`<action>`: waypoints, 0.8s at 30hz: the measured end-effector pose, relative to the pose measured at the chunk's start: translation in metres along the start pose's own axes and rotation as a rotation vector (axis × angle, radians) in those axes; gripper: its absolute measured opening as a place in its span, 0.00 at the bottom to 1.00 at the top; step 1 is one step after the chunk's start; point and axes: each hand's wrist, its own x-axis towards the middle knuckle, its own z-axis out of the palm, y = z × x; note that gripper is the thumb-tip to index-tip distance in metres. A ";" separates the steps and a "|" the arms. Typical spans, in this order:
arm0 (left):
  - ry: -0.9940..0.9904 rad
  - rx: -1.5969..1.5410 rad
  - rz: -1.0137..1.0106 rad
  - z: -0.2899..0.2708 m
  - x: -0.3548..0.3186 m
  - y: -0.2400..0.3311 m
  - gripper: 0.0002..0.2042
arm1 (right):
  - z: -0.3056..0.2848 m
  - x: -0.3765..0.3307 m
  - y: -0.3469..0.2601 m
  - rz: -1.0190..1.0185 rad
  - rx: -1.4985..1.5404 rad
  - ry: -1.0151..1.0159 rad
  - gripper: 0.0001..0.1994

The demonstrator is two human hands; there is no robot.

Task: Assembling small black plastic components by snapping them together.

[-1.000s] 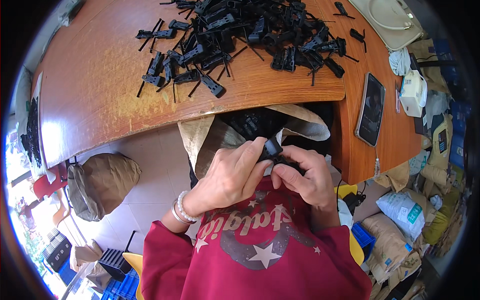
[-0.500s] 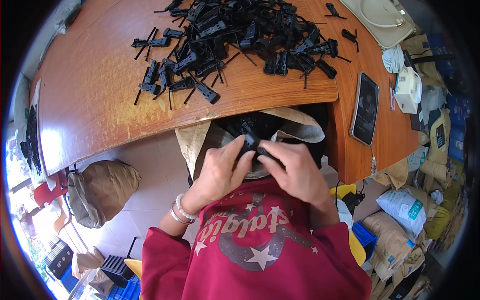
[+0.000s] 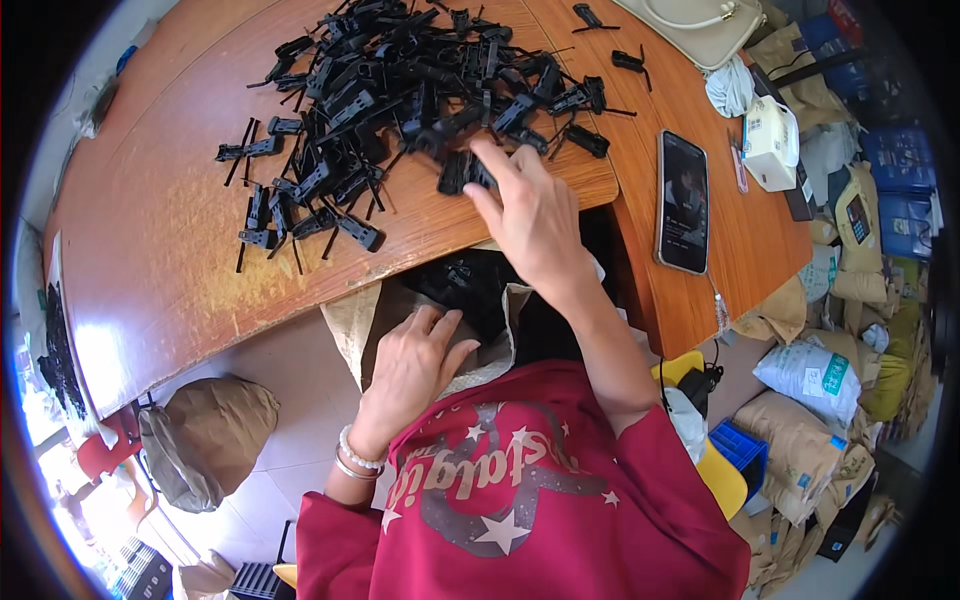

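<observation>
A heap of black plastic clip-like parts (image 3: 350, 110) with thin black rods lies on the wooden table. My right hand (image 3: 535, 215) reaches over the table's front edge, thumb and index finger apart on either side of a black plastic part (image 3: 456, 174) at the near side of the heap. Whether the fingertips touch it, I cannot tell. Below the edge, my left hand (image 3: 415, 360) hovers at the mouth of a paper-lined sack (image 3: 352, 325), its thumb apart from the fingers and nothing visible in it. Dark parts (image 3: 460, 285) show inside the sack.
A phone (image 3: 682, 200) lies on the right side table, near a white box (image 3: 770, 145) and a pale handbag (image 3: 695, 30). On the floor stand a brown sack (image 3: 210, 440) at left and several packed bags (image 3: 790, 450) with a blue crate (image 3: 738, 455) at right.
My hands have parted. The right one has moved up and forward to the heap; the left has dropped slightly over the sack. The black part they held together no longer shows in them.
</observation>
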 end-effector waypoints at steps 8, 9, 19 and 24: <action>0.179 -0.268 0.010 -0.008 0.014 0.006 0.13 | 0.012 -0.029 0.004 -0.073 0.224 0.084 0.15; 0.265 -0.295 0.024 -0.008 0.018 0.006 0.13 | 0.011 -0.031 0.004 -0.066 0.265 0.092 0.15; 0.529 0.080 0.088 -0.018 0.090 -0.004 0.12 | 0.011 -0.051 0.006 -0.093 0.405 0.180 0.08; 0.560 0.050 0.090 -0.011 0.087 -0.004 0.14 | 0.004 -0.037 0.019 0.034 0.262 0.476 0.08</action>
